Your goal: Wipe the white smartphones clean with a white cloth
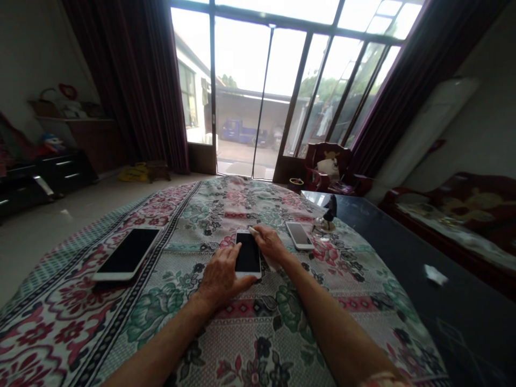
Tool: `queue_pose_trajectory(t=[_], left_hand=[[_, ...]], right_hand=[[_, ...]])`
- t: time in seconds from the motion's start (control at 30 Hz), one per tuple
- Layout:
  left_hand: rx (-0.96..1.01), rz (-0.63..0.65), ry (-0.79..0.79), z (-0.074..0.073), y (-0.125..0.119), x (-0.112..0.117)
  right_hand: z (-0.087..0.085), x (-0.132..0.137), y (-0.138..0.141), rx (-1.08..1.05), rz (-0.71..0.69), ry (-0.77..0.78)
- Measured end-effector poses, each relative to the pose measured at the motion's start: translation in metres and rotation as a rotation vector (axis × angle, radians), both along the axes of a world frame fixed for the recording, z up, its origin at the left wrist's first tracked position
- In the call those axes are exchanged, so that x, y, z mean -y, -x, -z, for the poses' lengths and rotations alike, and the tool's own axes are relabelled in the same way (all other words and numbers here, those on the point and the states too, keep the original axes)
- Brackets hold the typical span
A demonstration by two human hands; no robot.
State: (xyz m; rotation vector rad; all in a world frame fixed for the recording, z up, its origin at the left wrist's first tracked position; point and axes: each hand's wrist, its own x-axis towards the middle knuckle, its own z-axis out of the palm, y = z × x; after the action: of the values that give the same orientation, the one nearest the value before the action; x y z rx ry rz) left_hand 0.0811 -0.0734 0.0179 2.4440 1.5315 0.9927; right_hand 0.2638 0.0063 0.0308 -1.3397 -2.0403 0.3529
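On a floral cloth (258,344), a white phone (246,253) lies face up between the two hands, its black screen showing and its long edges pointing away from the person.

Left hand (221,277): palm down and open, fingers spread, resting across the phone's lower left part. No grip is evident.

Right hand (271,242): fingers closed in a pinch on a small white strip (252,231), whose tip sits at the phone's upper right corner. A pale sheet (271,263) lies under this hand, just beside the phone's right edge; its material cannot be determined.

Other items on the cloth: a second phone (299,236), face up, just right of the right hand, and a tablet (127,253), face up, well left of the hands, with its dark screen toward the camera. A glass ornament (324,223) stands on the cloth's far right side, beside a dark tabletop (403,252). Beyond the cloth stand a glass door (242,70), a red wooden chair (326,166) and, to the right, a sofa (455,215). Black drawers (64,172) stand at left.
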Motion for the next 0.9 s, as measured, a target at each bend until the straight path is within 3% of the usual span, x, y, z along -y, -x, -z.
queue_pose_trajectory(t=[0.17,0.33,0.7,0.9], left_hand=[[0.047,-0.081,-0.033,0.003,0.015,-0.017],[0.017,-0.07,-0.015,0.01,0.021,-0.032],[-0.078,-0.089,0.07,0.006,0.018,-0.043],[-0.042,-0.087,0.061,0.008,0.019,-0.045]], right_hand=[[0.001,0.0,0.005,-0.031,-0.011,-0.125],[-0.002,0.004,0.016,-0.022,0.034,-0.238],[-0.01,0.009,0.032,0.267,0.013,-0.115],[-0.008,0.009,0.028,0.269,-0.017,-0.12]])
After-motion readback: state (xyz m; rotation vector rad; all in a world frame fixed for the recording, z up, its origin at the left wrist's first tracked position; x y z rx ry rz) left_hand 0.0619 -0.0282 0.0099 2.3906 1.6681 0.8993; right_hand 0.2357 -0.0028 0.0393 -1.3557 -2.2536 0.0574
